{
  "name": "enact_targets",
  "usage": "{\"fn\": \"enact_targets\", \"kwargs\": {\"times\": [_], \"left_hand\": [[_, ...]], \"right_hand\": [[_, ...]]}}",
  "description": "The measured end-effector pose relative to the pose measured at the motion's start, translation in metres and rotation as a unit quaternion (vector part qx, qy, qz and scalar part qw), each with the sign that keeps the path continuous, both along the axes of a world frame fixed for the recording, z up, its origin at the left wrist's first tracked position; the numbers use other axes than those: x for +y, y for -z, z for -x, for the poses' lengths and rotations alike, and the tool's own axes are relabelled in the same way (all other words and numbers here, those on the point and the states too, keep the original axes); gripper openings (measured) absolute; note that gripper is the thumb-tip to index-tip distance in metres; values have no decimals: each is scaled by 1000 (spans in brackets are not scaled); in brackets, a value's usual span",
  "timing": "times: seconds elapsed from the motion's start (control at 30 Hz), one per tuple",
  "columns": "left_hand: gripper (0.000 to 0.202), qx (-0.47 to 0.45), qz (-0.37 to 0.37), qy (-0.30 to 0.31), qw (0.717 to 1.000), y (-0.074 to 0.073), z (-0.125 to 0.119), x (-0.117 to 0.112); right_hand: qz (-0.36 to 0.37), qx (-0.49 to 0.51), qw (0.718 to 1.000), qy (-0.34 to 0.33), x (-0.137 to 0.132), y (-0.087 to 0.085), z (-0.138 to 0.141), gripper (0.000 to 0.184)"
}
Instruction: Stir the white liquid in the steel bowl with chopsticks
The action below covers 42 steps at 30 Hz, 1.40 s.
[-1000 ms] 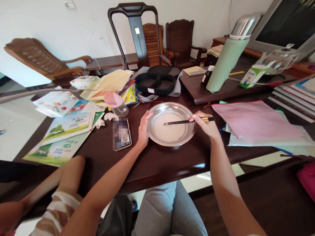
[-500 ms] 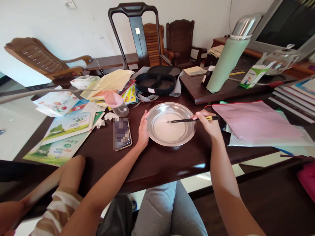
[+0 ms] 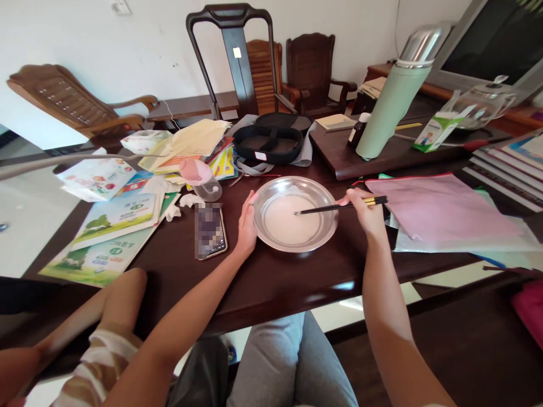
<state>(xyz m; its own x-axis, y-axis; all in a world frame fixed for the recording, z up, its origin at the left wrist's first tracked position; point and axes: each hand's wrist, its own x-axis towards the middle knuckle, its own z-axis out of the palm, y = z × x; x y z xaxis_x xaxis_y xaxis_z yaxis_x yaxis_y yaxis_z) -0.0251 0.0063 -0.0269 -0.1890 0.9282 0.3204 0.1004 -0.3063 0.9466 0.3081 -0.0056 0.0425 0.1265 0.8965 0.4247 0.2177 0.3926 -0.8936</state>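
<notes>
A round stainless steel bowl [image 3: 328, 229] with white liquid [image 3: 288, 226] in it stands on the dark wooden table. My left hand [image 3: 246, 223] holds the bowl by its left side, with the fingers along the outer wall and rim. In my right hand [image 3: 363, 209], at the bowl's right edge, is a pair of black chopsticks [image 3: 326, 208] with gold bands near the upper ends. They slant over the right rim, and their tips touch the liquid near the middle. A phone [image 3: 211, 230] lies left of my left hand.
Behind the phone stands a pink-lidded clear cup [image 3: 202, 180]. Booklets [image 3: 114, 220] lie at the left, an open black case [image 3: 268, 144] behind the bowl. To the right are a pink pouch [image 3: 445, 206] and a green thermos [image 3: 392, 107]. Another person's arm [image 3: 123, 294] rests at the left edge.
My right hand has shifted slightly right, drawing the chopsticks with it, so their tips sit a little further right in the liquid. My left hand and the bowl have stayed put.
</notes>
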Motion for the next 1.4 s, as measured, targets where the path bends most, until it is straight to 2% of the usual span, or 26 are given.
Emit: {"fn": "enact_targets", "kwargs": {"times": [0.07,0.23,0.33,0.4,0.47,0.67,0.77,0.9,0.97,1.07,1.13,1.23,1.33,1.4], "left_hand": [[77,-4,1,-1,1000,0,0,0],[76,4,-3,4,1000,1,1,0],[74,5,-4,4,1000,1,1,0],[73,5,-4,2,1000,1,1,-1],[72,6,-5,1,1000,1,1,0],[73,11,-7,3,1000,0,1,-1],[73,10,-6,1,1000,-1,0,-1],[73,1,-1,3,1000,-2,0,-1],[73,2,2,5,1000,-2,0,-1],[74,7,4,7,1000,-3,1,-2],[73,9,6,5,1000,-3,0,-2],[73,8,9,-1,1000,-3,-1,-2],[76,2,5,2,1000,-3,0,-1],[76,1,4,8,1000,-3,1,-1]], "right_hand": [[3,13,1000,-14,-2,-1,-2,66],[30,-43,992,-118,-4,-3,12,61],[13,-52,995,-80,-1,-2,12,61],[4,-31,999,-32,0,-2,6,63],[1,-5,1000,-11,-1,-2,1,65],[23,-54,992,-110,-4,-2,10,60],[7,-61,996,-72,0,0,11,60],[1,-4,1000,7,1,0,0,66],[7,7,1000,-9,-2,-1,-1,67],[26,-27,996,-82,-5,-4,7,64],[29,-51,993,-107,-5,-3,12,62],[16,-52,997,-60,-1,-1,11,63],[4,-11,1000,2,0,0,1,64],[9,6,1000,-9,-2,-1,-1,66]]}}
